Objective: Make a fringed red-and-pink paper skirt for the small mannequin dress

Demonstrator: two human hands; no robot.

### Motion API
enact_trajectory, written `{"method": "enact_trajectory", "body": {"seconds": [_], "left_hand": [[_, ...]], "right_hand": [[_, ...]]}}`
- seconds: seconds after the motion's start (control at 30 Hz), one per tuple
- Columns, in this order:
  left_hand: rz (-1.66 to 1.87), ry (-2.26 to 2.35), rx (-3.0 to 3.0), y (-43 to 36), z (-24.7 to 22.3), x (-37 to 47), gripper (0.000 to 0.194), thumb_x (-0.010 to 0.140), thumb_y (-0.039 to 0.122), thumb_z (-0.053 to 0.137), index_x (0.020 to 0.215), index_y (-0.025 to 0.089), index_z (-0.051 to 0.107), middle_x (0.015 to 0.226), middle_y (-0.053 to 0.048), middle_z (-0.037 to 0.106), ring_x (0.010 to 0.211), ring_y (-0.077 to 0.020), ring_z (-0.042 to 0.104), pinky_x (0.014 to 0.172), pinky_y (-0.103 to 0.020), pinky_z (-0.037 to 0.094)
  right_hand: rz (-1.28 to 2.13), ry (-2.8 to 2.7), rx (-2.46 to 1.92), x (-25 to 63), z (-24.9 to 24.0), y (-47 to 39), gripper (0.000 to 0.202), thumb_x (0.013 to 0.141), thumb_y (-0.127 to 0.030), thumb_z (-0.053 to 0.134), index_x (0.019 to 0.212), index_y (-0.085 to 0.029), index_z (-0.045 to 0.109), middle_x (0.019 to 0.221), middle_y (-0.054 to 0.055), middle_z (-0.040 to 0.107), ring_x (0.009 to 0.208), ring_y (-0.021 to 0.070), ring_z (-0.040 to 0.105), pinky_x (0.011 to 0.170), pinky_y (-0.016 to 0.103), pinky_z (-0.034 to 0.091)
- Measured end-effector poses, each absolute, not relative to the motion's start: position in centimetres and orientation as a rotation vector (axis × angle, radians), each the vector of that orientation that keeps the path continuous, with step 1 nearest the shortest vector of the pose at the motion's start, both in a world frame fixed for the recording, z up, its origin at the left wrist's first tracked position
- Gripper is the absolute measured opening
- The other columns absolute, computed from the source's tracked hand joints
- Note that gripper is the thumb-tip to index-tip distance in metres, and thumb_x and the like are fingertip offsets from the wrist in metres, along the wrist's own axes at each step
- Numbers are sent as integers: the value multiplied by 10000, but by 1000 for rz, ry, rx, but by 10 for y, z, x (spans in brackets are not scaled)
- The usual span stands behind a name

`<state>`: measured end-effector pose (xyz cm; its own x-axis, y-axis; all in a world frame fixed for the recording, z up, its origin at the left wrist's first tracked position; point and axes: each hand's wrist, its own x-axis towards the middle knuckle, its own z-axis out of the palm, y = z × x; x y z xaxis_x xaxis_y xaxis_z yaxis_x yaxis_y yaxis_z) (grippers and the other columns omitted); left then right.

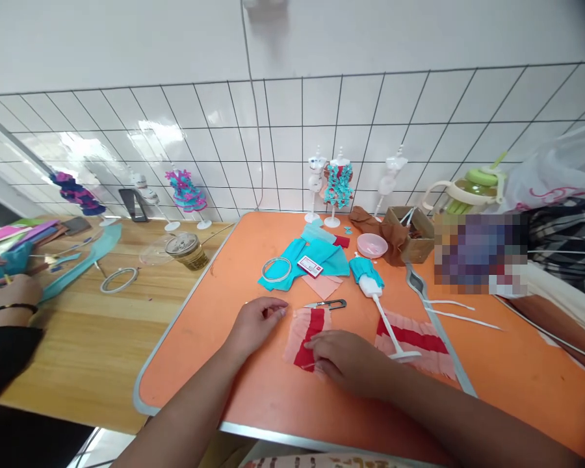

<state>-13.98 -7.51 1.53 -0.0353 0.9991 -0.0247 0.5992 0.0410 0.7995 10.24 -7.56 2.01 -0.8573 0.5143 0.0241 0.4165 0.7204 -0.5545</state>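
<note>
My right hand [347, 361] lies over a pink cloth strip with a red band [316, 320], its fingertips bent down onto the red part. A thin pale sliver shows by the thumb, too small to name. Left of the cloth, my left hand [254, 330] rests on the table, fingers loosely curved and tips slightly apart, with nothing visible in them. Thread snips [329, 303] lie just beyond the cloth. To the right, a small white dress form [370, 285] in turquoise cloth leans across a second pink-and-red piece [419, 339], partly covering it.
Turquoise cloth [292, 257], an embroidery hoop [276, 269], a small labelled box [310, 266] and a pink dish [372, 245] lie farther back. Several mini dress forms [338, 185] stand along the tiled wall. Other people's arms are at both sides, one hand [12, 296] at left.
</note>
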Motion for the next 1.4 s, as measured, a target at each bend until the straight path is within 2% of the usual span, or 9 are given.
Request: {"method": "enact_trajectory", "body": {"seconds": [0.07,0.17,0.4,0.77,1.03,1.1,1.17,1.27,1.4], "left_hand": [[745,1714,1837,-74,13,-137,242,804,398,619,913,222,744,903,-53,714,820,-187,624,750,-313,478],[642,1717,1893,-75,11,-129,245,805,402,619,923,227,745,885,-43,705,790,-184,621,720,-303,471],[618,1809,1764,-67,6,-122,304,818,386,590,1052,227,700,834,-17,685,736,-169,611,634,-273,457],[620,1720,1984,-66,7,-119,119,814,258,617,829,240,734,876,-21,700,813,-174,627,724,-291,468],[582,1545,2230,-66,4,-131,196,882,241,559,879,261,753,902,-33,714,837,-167,637,768,-305,454],[554,1531,2315,-66,3,-134,215,896,268,547,893,280,762,926,-36,704,854,-170,632,765,-311,446],[523,1526,2367,-67,3,-135,247,909,267,523,903,303,767,946,-37,694,863,-168,628,768,-316,441],[468,1556,2409,-71,5,-134,262,903,243,523,921,332,769,1017,-41,692,905,-182,629,813,-347,433],[385,1599,2436,-77,10,-133,217,888,292,574,976,367,757,1160,-39,681,993,-229,620,880,-415,412]], "right_hand": [[860,-2744,-711,107,28,-78,192,880,-161,471,878,-198,660,989,71,704,953,208,618,855,336,458],[914,-2652,-682,108,42,-77,175,889,-178,485,831,-210,647,941,44,708,923,191,618,841,314,455],[716,-2437,-1082,96,41,-51,175,895,-169,485,853,-182,655,1160,95,666,1068,235,582,899,359,429],[733,-2682,-910,100,17,-68,156,875,-184,503,803,-189,642,833,44,694,812,190,589,680,283,380],[809,-2677,-1005,108,23,-54,181,832,-160,531,662,-195,584,656,-8,656,603,143,552,540,265,278],[799,-2607,-988,107,27,-53,157,853,-178,528,724,-203,613,732,5,696,673,163,599,583,269,342],[744,-2496,-925,102,30,-52,146,889,-183,500,835,-204,634,935,38,730,876,199,633,727,298,419],[681,-2474,-804,94,30,-51,181,902,-128,453,895,-188,624,1208,65,669,1103,222,565,912,347,410],[588,-2695,-754,89,19,-52,200,897,-125,451,837,-175,634,1136,89,691,926,225,574,843,368,424]]}}
